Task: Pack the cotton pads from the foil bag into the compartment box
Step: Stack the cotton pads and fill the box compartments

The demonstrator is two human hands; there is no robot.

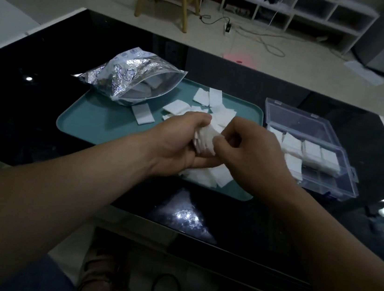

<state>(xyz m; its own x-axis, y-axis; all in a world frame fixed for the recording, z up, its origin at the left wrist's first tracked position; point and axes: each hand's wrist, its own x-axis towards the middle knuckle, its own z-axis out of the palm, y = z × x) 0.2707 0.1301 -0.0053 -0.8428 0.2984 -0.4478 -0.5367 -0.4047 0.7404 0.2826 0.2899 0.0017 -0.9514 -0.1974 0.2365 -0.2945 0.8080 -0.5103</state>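
- The left hand (181,144) is over the near right part of the teal tray (96,123). Its grip is closed round a stack of cotton pads (207,139), thumb on top and fingers underneath.
- The right hand (248,157) meets it from the right. Its grip is narrow, with thumb and forefinger pinching the near edge of the same stack.
- Loose pads (202,96) lie scattered across the far right part of the tray, and more lie flat beneath both hands.
- The foil bag (127,75) lies on its side at the tray's far left corner, partly on the tray and partly on the black counter (32,105). Its mouth opens toward the right, and pads show inside.
- 1 long white pad (142,114) lies on the tray just beside the bag's mouth.
- The compartment box (318,162), of clear plastic, sits on the counter just right of the tray with its lid (297,117) laid open behind it. Several compartments hold white pads.
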